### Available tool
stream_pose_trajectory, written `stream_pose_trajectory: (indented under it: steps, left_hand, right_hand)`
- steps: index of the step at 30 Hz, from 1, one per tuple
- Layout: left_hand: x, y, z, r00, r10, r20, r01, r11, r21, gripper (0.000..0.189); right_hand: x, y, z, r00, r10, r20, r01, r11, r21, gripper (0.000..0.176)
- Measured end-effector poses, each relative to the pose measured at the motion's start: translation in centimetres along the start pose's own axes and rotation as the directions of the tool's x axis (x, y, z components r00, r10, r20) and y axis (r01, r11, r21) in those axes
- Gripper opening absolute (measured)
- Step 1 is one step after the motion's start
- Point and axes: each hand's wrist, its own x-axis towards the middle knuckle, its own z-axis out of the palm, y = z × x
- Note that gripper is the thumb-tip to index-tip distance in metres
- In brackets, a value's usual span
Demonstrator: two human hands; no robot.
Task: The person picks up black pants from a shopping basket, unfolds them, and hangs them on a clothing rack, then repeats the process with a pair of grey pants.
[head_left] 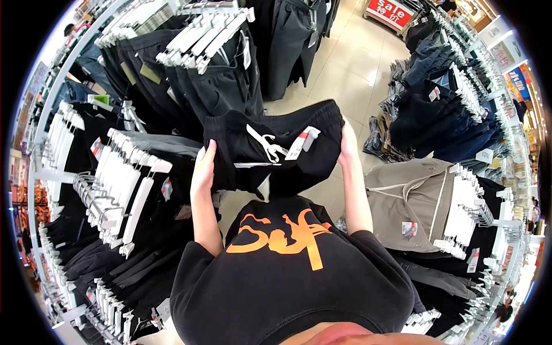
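Between my two hands a pair of black drawstring pants (pixel 241 129) is stretched out by its elastic waistband. White drawstring ends hang at the front, and a white and red price tag (pixel 298 145) with a grey security tag (pixel 311 138) is fixed beside them. My left hand (pixel 203 167) grips the waistband's left end, thumb on the near side. At the other end my right hand (pixel 347 144) holds the waistband, its fingers partly hidden behind the cloth. The lower legs of the pants drop out of sight below, near my black T-shirt (pixel 276 287).
Racks of dark pants on white hangers (pixel 129 178) stand close on the left. On the right hang grey-brown pants (pixel 411 201) and dark jeans (pixel 443 115). A tiled aisle (pixel 345 63) runs ahead toward a red sale sign (pixel 391 12).
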Motion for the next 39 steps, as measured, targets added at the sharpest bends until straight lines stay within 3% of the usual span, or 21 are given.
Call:
stream_pose_trajectory:
  steps: [1,4,5,10,12,13,15,18,22,26,32,34,36,37,38,39]
  left_hand:
    - [1.1,-0.6,0.5,0.995,0.065,0.071,-0.062,0.997,-0.044,0.04]
    - [3.1,0.1,2.6,1.0,0.003,0.031,0.002,0.987,-0.159,0.04]
    - [4.5,-0.5,2.4,0.994,-0.013,0.108,0.036,0.975,-0.217,0.041]
    - [7.2,-0.8,4.4,0.984,0.019,0.176,0.034,0.955,-0.296,0.039]
    - [8.1,-0.9,4.8,0.981,-0.042,0.191,0.116,0.913,-0.391,0.037]
    - [8.8,-0.9,4.8,0.98,-0.048,0.193,0.121,0.914,-0.387,0.037]
    - [10.2,-1.0,4.8,0.989,0.05,0.138,-0.024,0.983,-0.183,0.036]
    - [12.3,-0.3,4.9,0.973,0.153,0.175,-0.174,0.978,0.112,0.03]
    - [13.2,0.4,6.0,0.951,0.251,0.18,-0.284,0.939,0.194,0.026]
    - [13.5,1.3,6.6,0.946,0.273,0.176,-0.306,0.931,0.2,0.025]
    - [12.5,1.9,7.3,0.932,0.292,0.214,-0.327,0.933,0.148,0.024]
    - [11.9,1.1,7.3,0.93,0.311,0.194,-0.353,0.903,0.244,0.024]
    - [10.0,-0.1,9.0,0.938,0.339,0.074,-0.347,0.904,0.251,0.024]
    - [9.2,-1.5,9.6,0.952,0.307,0.021,-0.305,0.934,0.184,0.025]
    - [8.5,-3.3,10.1,0.963,0.268,-0.028,-0.263,0.958,0.114,0.026]
    - [7.7,-4.7,10.5,0.983,0.169,0.076,-0.176,0.978,0.107,0.026]
  right_hand:
    - [0.9,-1.1,0.1,0.999,-0.029,0.033,0.028,0.999,0.032,0.023]
    - [3.6,-3.9,-0.9,0.988,-0.092,0.125,0.102,0.992,-0.077,0.019]
    - [4.0,-4.8,-0.7,0.99,-0.095,0.104,0.103,0.992,-0.075,0.02]
    - [6.0,-7.1,-2.2,0.991,-0.129,0.025,0.131,0.99,-0.054,0.021]
    - [6.9,-8.0,-2.9,0.988,-0.149,-0.05,0.144,0.985,-0.092,0.021]
    - [7.3,-8.4,-3.3,0.985,-0.141,-0.095,0.136,0.989,-0.056,0.021]
    - [7.9,-9.3,-4.1,0.98,-0.154,-0.126,0.151,0.988,-0.03,0.019]
    - [8.0,-10.4,-4.4,0.973,-0.201,-0.111,0.195,0.979,-0.066,0.017]
    - [8.0,-11.6,-4.3,0.953,-0.3,-0.031,0.288,0.936,-0.201,0.015]
    - [8.7,-12.4,-4.7,0.929,-0.37,0.024,0.353,0.861,-0.366,0.018]
    - [8.7,-12.2,-4.9,0.921,-0.39,-0.004,0.358,0.85,-0.385,0.018]
    - [7.7,-11.7,-5.0,0.922,-0.387,-0.033,0.334,0.833,-0.441,0.019]
    - [5.9,-10.5,-5.2,0.937,-0.343,-0.062,0.277,0.839,-0.469,0.023]
    - [4.7,-9.5,-5.5,0.932,-0.362,-0.035,0.287,0.791,-0.54,0.024]
    - [3.2,-8.7,-5.1,0.96,-0.272,-0.071,0.194,0.824,-0.533,0.024]
    - [2.1,-6.8,-6.0,0.962,-0.249,-0.108,0.158,0.836,-0.525,0.019]
